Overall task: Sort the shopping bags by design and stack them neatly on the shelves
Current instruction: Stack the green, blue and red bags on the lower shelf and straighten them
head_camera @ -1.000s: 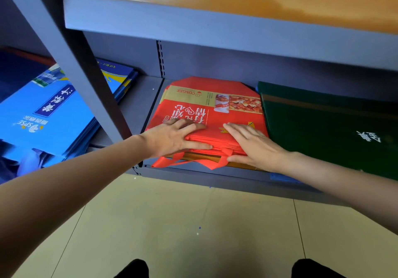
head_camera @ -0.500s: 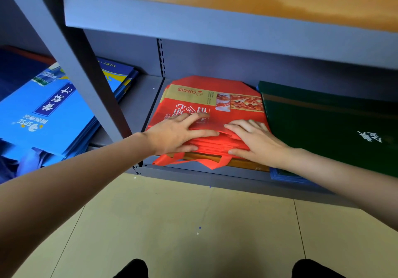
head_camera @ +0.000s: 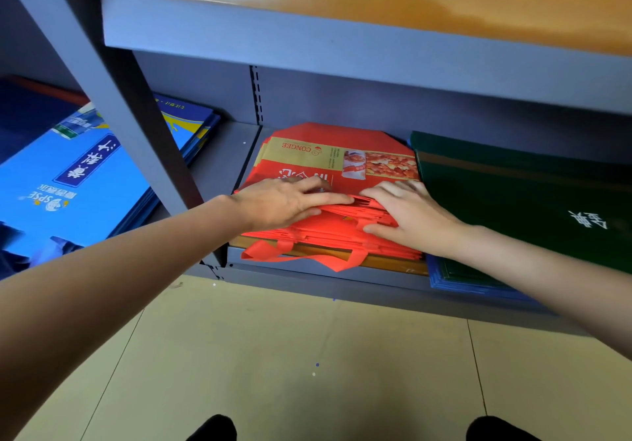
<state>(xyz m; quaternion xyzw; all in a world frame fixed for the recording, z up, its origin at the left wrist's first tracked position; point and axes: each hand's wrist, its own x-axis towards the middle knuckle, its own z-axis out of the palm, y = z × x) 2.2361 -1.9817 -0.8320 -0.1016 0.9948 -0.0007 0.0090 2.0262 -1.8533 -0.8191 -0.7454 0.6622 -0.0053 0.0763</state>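
A stack of red shopping bags [head_camera: 335, 167] with a tan band and a food picture lies flat on the lower shelf [head_camera: 222, 163], red handles hanging over its front edge. My left hand [head_camera: 284, 201] presses flat on the stack's left part, fingers straight. My right hand [head_camera: 407, 211] presses flat on its right part, fingers spread. To the right lies a pile of dark green bags [head_camera: 519, 197] with white characters, over blue ones. A pile of blue bags [head_camera: 68, 180] lies on the left shelf section.
A grey slanted upright post [head_camera: 130, 105] crosses in front of the blue pile. An upper shelf [head_camera: 342, 40] with orange glossy material on it overhangs the stack. Beige floor tiles [head_camera: 273, 355] lie below, with my shoe tips at the bottom edge.
Both hands slid farther back over the red stack and drew closer together, covering more of the printed characters. The stack sits slightly deeper on the shelf.
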